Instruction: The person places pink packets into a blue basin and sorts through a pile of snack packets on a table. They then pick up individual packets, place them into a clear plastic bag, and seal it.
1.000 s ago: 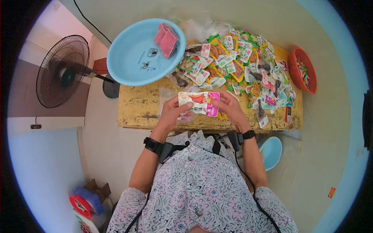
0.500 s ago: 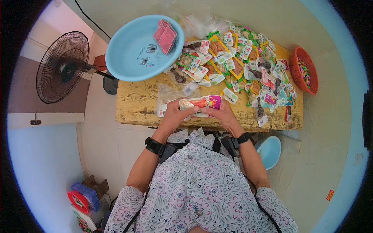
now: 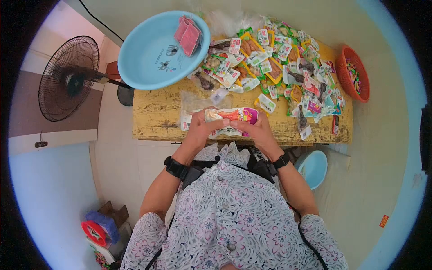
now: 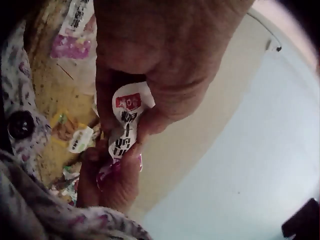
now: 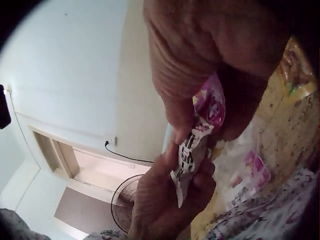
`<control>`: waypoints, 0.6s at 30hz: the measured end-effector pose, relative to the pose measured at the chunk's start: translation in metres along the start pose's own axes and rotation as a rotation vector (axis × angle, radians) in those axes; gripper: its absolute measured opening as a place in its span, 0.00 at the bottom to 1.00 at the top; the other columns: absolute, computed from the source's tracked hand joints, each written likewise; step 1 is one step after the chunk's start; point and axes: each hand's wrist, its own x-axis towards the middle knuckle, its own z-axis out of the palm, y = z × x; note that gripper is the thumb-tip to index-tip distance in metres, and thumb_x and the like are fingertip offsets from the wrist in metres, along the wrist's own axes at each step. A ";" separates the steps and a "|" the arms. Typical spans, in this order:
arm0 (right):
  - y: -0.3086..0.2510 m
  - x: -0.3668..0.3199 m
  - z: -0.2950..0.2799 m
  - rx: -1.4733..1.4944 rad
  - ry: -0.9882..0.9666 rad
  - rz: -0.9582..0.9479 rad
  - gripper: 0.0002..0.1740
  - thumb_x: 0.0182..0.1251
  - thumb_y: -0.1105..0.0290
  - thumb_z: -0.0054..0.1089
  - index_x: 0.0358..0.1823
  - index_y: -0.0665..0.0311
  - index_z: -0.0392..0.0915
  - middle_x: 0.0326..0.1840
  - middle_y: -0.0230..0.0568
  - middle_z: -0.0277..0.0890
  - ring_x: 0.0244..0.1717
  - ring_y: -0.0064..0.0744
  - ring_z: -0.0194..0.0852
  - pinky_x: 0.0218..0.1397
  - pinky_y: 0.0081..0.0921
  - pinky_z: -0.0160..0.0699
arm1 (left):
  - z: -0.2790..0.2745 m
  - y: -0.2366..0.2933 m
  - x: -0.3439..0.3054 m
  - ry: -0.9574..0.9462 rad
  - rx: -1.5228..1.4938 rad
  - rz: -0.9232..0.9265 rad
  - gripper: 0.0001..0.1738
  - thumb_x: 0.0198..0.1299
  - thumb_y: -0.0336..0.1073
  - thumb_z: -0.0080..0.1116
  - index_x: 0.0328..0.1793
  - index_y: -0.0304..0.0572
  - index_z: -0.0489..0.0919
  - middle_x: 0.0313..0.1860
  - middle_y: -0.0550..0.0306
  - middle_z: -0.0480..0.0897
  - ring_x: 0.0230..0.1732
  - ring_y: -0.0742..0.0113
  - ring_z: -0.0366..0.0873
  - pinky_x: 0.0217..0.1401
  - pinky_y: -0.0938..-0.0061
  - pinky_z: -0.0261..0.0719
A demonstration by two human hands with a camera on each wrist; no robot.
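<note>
A white and magenta snack packet (image 3: 230,115) with a picture of orange-red food is held between both hands over the front of the yellow table (image 3: 155,118). My left hand (image 3: 198,131) pinches its left part and my right hand (image 3: 261,134) its right part. The thumbs meet near the middle of its lower side. In the left wrist view the packet (image 4: 126,122) looks bent, its black lettering facing the camera. Under and beside the left hand lies a clear plastic bag (image 3: 191,102) on the table. A small yellow-edged packet (image 3: 265,103) lies just beyond the right hand.
Many mixed snack packets (image 3: 274,63) are heaped across the back and right of the table. A blue basin (image 3: 144,58) with pink packets (image 3: 188,37) stands at the left, a red basket (image 3: 364,90) at the right. A fan (image 3: 67,78) stands left, another blue basin (image 3: 317,168) below.
My right hand has shifted from the packet's right end toward its middle, and the thumbs have come together on it. The small yellow-edged packet beyond the right hand has come into view.
</note>
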 end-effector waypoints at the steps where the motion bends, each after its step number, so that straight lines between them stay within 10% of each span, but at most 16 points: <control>1: 0.002 0.003 -0.003 -0.052 -0.032 0.019 0.12 0.64 0.66 0.71 0.43 0.65 0.85 0.32 0.23 0.81 0.29 0.10 0.71 0.32 0.15 0.69 | -0.002 -0.004 0.002 -0.033 -0.007 -0.019 0.13 0.59 0.39 0.69 0.47 0.42 0.84 0.36 0.68 0.84 0.32 0.83 0.75 0.31 0.83 0.69; 6: 0.010 -0.002 -0.027 -0.145 -0.132 0.203 0.18 0.67 0.65 0.68 0.54 0.65 0.80 0.42 0.25 0.82 0.37 0.11 0.75 0.37 0.15 0.76 | -0.003 -0.013 0.005 -0.124 0.142 -0.143 0.17 0.61 0.39 0.68 0.52 0.39 0.83 0.42 0.63 0.85 0.40 0.78 0.80 0.39 0.82 0.76; 18: 0.053 0.002 -0.091 -0.144 0.300 0.101 0.17 0.71 0.67 0.63 0.57 0.66 0.80 0.45 0.27 0.83 0.39 0.15 0.78 0.43 0.18 0.77 | -0.039 -0.046 0.031 0.139 0.581 0.088 0.20 0.56 0.42 0.72 0.47 0.37 0.79 0.34 0.57 0.84 0.33 0.71 0.81 0.35 0.74 0.78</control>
